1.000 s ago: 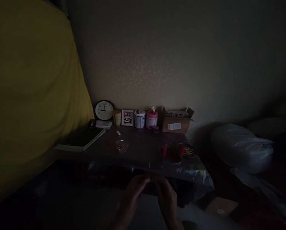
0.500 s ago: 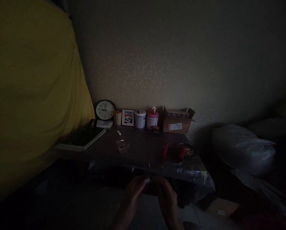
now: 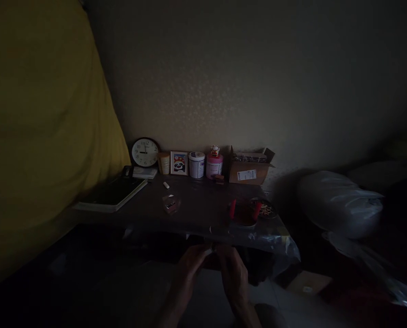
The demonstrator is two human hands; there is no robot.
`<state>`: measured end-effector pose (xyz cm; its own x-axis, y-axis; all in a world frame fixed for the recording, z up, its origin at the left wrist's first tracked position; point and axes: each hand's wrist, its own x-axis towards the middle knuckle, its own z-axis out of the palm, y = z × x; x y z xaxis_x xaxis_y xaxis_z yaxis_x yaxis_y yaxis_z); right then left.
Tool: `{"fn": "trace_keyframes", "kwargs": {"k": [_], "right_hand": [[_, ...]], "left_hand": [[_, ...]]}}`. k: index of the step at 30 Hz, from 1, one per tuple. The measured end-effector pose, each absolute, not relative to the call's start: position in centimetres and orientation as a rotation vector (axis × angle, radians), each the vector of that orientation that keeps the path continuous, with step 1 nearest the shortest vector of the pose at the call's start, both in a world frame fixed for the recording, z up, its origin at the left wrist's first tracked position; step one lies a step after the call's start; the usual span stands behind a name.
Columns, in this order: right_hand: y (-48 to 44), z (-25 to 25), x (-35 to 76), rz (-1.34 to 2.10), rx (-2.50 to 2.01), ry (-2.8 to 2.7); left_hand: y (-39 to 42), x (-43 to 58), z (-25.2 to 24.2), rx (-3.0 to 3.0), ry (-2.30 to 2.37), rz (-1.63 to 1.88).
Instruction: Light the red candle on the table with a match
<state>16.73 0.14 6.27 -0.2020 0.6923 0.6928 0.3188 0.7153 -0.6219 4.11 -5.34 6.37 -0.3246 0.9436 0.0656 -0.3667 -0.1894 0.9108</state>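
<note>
Just below the table's front edge, my left hand (image 3: 191, 265) and my right hand (image 3: 234, 269) meet with fingertips close together. A small pale piece (image 3: 208, 251) shows at the fingers of my left hand, pinched there; its kind is too dark to make out. My right hand's fingers are bent in against it, and whatever they grip is hidden. Nearest on the table are a clear plastic packet (image 3: 171, 205) with small dark items and a dark tray (image 3: 244, 220) with red upright ends.
Along the back of the table (image 3: 200, 200) stand a clock (image 3: 145, 152), a cup (image 3: 164, 164), a panda picture (image 3: 179, 164), two tubs and an open cardboard box (image 3: 247, 175). A book (image 3: 113, 196) lies left; a round dish (image 3: 265, 208) sits right. White bags (image 3: 340, 205) are beyond.
The view has shifted a little, so the table and its things appear slightly higher and further left. My hands stay together, with the pale piece still at the left fingertips.
</note>
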Motion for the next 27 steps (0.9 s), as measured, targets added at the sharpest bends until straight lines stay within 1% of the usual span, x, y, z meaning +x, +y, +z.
{"fn": "trace_keyframes", "kwargs": {"k": [6,10,12,14,16,22,27], "right_hand": [[-0.8,7.4,17.3,0.361,-0.766,-1.753],[0.0,6.6,17.4,0.293,-0.629,-1.911],[1.4,5.6,17.3,0.285,-0.749,-1.934],[2.8,4.8,17.4,0.306,-0.917,-1.835],[3.7,4.6,17.7,0.346,-0.988,-1.767],[3.9,5.9,18.5,0.338,-0.997,-1.669],[4.2,6.3,18.6,0.33,-1.004,-1.549]], "left_hand": [[-4.9,4.1,6.9,0.686,1.093,1.705],[-4.8,4.2,7.3,0.679,1.091,1.716],[-5.0,4.3,7.4,0.664,1.028,1.734],[-5.1,4.3,7.3,0.623,0.997,1.733],[-5.2,4.1,6.9,0.571,1.011,1.737],[-5.1,2.0,4.8,0.47,1.036,1.826],[-5.3,-1.0,3.9,0.51,1.17,1.817]]}}
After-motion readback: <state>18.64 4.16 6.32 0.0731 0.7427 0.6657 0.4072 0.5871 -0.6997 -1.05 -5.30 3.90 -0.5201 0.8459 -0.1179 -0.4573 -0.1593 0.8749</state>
